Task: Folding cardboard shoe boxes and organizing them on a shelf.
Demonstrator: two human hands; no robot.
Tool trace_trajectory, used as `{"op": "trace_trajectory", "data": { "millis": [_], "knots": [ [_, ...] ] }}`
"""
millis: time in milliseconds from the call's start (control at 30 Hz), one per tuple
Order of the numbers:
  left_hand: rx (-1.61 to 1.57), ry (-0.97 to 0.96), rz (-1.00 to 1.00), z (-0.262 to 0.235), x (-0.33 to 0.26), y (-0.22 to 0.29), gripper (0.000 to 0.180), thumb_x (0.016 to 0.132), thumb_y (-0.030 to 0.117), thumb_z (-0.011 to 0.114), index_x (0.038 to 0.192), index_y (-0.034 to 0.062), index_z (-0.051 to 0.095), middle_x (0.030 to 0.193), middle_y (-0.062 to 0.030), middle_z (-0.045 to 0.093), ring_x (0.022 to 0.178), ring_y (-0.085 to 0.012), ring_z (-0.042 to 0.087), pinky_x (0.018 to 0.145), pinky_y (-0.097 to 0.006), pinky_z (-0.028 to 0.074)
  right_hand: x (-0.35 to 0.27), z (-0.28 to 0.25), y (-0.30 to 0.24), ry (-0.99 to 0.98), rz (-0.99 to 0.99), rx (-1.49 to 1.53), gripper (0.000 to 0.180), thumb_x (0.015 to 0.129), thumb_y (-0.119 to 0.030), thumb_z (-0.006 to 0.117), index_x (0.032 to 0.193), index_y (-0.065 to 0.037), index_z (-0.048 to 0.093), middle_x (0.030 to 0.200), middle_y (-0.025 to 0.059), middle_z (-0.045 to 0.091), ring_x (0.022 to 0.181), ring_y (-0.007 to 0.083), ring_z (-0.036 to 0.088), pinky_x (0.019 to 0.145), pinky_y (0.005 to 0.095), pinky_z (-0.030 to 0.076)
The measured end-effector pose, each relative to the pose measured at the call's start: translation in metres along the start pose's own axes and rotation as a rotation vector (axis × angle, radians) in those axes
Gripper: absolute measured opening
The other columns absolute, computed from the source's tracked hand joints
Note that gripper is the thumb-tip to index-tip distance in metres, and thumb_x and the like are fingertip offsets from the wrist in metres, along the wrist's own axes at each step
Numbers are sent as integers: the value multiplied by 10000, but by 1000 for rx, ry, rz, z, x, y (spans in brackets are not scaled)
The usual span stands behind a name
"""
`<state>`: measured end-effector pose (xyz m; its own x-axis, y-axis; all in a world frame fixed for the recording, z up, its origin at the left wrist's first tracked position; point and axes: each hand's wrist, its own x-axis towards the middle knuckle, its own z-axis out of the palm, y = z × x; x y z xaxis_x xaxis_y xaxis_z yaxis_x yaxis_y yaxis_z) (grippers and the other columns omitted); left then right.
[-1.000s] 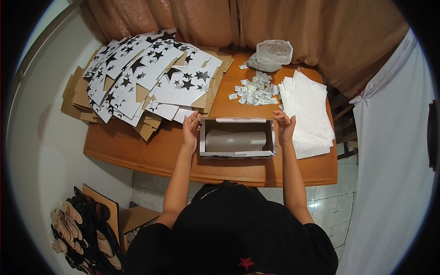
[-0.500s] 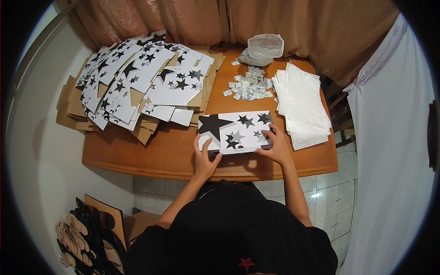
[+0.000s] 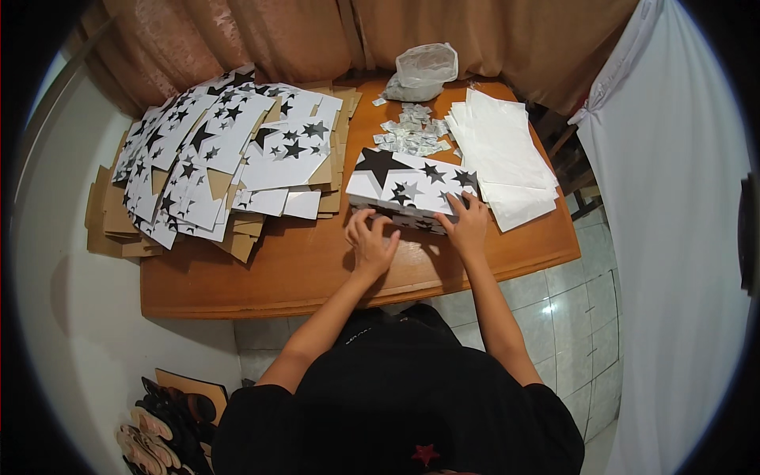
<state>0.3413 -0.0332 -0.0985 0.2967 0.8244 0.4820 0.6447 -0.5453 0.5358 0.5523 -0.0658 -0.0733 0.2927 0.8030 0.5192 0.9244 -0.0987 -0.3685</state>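
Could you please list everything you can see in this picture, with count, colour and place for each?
star-printed box: one, white with black and grey stars, closed, near the table's front edge under both hands.
flat box blanks: a large fanned pile, white with black stars over brown card, left part of the table.
white sheets: one stack, white, right part of the table.
small packets: a loose heap, whitish, behind the box.
plastic bag: one, clear, far edge.
table: one, brown wood.
curtain: brownish, behind the table.
shoes: several, on the floor lower left.
left hand: on the box's front side.
right hand: on the box's front right corner.
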Motion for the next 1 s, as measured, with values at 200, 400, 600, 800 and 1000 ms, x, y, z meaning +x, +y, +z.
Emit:
{"op": "trace_trajectory", "data": {
  "millis": [200, 400, 600, 800, 1000],
  "knots": [
    [15, -119, 32, 19, 14, -2, 548, 769, 294, 618, 1253, 112, 437, 1352, -167, 259, 1306, -374, 145, 1025, -547, 109, 7, 10, -2, 72, 22, -48, 390, 702, -364, 720, 1012, -133, 668, 1048, 114, 562, 969, 320, 469, 824, 409, 424],
    [2, -193, 77, 31, 34, -15, 626, 769, 284, 613, 1304, 83, 359, 1355, -192, 235, 1302, -382, 145, 1023, -560, 115, 19, 13, 4, 140, 74, -24, 365, 685, -375, 726, 957, -135, 683, 961, 78, 571, 920, 316, 469, 804, 416, 416],
    [39, -164, 124, 44, 44, -15, 594, 766, 273, 614, 1284, 89, 391, 1337, -203, 249, 1287, -385, 175, 1024, -557, 119, 27, 13, 7, 152, 40, -5, 355, 673, -374, 729, 928, -131, 687, 910, 53, 577, 888, 295, 467, 789, 401, 411],
    [1, -134, 112, 47, 37, -16, 545, 750, 229, 628, 1255, 140, 445, 1338, -191, 259, 1292, -366, 190, 1027, -572, 120, 17, 19, 15, 161, 12, -40, 375, 687, -389, 719, 956, -130, 679, 947, 60, 566, 942, 290, 475, 785, 392, 442],
    [33, -109, 121, 50, 25, -24, 524, 737, 154, 628, 1237, 217, 484, 1366, -161, 251, 1321, -357, 161, 1040, -577, 111, 8, 32, 24, 157, 54, 66, 383, 683, -349, 735, 988, -126, 668, 1029, 103, 547, 1031, 356, 435, 888, 467, 381]
  ]
}}
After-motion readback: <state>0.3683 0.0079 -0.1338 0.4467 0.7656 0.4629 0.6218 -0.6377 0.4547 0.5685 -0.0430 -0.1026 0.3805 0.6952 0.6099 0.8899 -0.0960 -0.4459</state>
